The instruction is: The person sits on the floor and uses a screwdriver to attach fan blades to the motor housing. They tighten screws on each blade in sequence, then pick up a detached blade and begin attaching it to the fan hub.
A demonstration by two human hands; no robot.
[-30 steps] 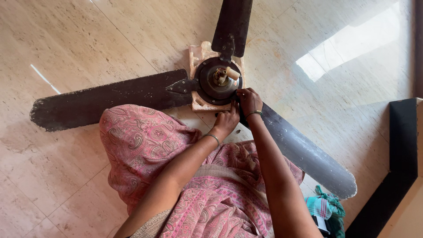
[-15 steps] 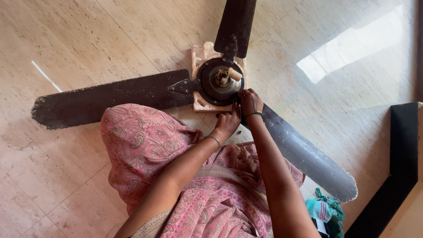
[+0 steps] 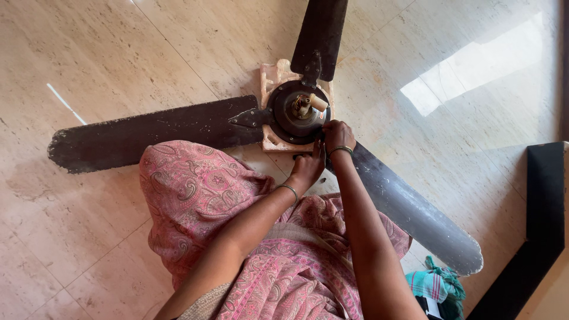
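Ceiling fan (image 3: 299,112), three dark blades, lies on the marble floor (image 3: 118,53), hub on a pale block (image 3: 269,142). Left hand (image 3: 307,167) and right hand (image 3: 338,135) remain curled where the near blade (image 3: 415,207) joins the hub; contents of either grip cannot be told. Change over the last second: virtually none, so the work there looks unfinished.

top fan blade (image 3: 320,35) cut off, fingertips hidden

No pkgs, no labels, no signs, no screens in view
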